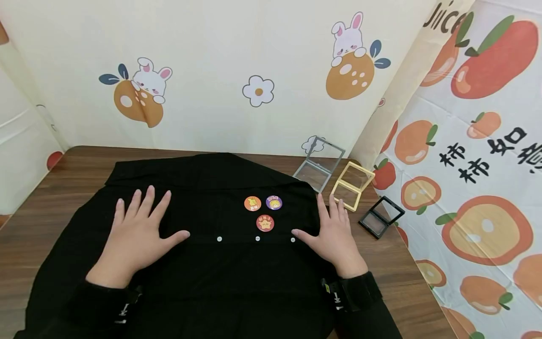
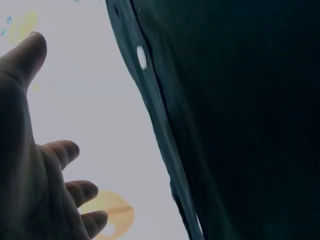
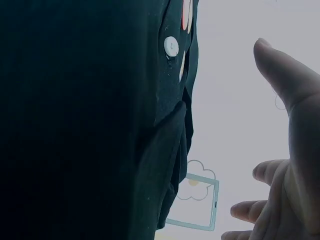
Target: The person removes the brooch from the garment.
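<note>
A black shirt (image 1: 203,282) with white buttons lies spread over the table in the head view. Three round cartoon stickers or badges, one orange (image 1: 252,203), one purple (image 1: 274,202) and one red (image 1: 265,223), sit on its right part above the button row. My left hand (image 1: 137,238) is over the shirt's left part, fingers spread and holding nothing. Over the shirt's right edge, my right hand (image 1: 332,235) also has its fingers extended. Both wrist views show a gap between the palm and the black cloth. A white button (image 3: 171,46) shows in the right wrist view.
Right of the shirt stand three hinged, clear-windowed frames: grey (image 1: 319,165), yellow (image 1: 353,185) and black (image 1: 381,217). The brown wooden table (image 1: 406,278) borders a patterned cream curtain (image 1: 203,84) behind and a fruit-print cloth (image 1: 478,179) at right.
</note>
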The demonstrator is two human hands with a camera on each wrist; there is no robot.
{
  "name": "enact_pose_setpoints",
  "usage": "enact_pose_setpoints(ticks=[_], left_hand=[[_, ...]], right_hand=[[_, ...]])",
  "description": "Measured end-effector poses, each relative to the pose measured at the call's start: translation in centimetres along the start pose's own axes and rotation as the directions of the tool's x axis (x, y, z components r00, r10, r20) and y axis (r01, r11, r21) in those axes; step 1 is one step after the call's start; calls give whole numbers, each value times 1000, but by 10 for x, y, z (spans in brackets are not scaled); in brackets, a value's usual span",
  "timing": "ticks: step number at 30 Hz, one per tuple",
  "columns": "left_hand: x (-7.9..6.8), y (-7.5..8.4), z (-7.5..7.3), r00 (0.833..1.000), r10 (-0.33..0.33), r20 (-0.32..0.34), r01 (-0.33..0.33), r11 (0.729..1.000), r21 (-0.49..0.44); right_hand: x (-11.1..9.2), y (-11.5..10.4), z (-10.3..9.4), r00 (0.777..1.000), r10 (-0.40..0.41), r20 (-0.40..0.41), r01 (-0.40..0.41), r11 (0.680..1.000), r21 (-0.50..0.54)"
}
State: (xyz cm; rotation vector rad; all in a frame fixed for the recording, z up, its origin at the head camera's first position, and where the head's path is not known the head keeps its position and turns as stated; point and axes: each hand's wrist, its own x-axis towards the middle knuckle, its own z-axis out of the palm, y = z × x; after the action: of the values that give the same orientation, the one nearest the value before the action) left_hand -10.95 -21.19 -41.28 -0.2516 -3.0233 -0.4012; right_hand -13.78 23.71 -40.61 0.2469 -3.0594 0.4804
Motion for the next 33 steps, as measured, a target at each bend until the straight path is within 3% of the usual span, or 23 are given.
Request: enact_pose_setpoints(ticks=[17, 24, 28, 33], left_hand=[[35, 32, 10, 994, 96, 55, -96, 995, 0], [55, 53, 7, 988, 141, 59, -142, 989, 28], [64, 66, 10, 977, 185, 101, -190, 981, 38], [71, 83, 15, 952, 258, 162, -272, 960, 69]], right_hand=[[7, -13, 8, 999, -35, 20, 34, 998, 48], [10, -18, 6, 996, -82, 39, 82, 997, 5], [13, -22, 6, 990, -121, 66, 124, 992, -35], [15, -29, 9, 982, -158, 100, 165, 983, -74]])
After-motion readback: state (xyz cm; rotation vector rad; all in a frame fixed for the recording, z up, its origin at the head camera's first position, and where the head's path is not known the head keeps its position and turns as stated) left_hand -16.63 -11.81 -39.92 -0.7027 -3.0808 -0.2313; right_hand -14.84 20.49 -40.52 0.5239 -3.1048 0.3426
